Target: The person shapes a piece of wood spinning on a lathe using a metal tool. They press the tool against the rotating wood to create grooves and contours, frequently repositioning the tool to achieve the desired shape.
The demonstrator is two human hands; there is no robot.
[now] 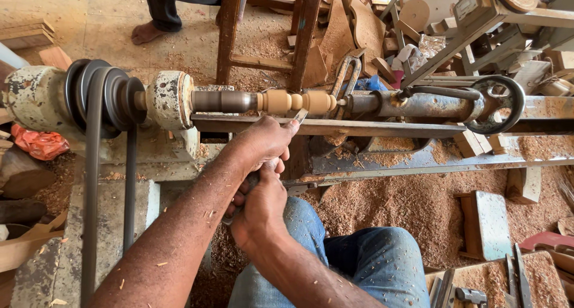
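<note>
A person at a belt-driven wood lathe [167, 99] steadies a chisel [301, 115] on the tool rest [359, 127], left hand [266, 142] clamped over the blade, right hand [260, 209] gripping the handle nearer the body. The wooden spindle [296, 101], lying left to right between the centres, already shows rounded beads and grooves; its right end looks less finished. Sawdust [412, 206] covers the floor.

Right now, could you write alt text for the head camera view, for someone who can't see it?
A person's left hand and right hand hold a chisel on a tool rest against a turned wooden spindle mounted in an old lathe. Sawdust covers the floor.
</note>
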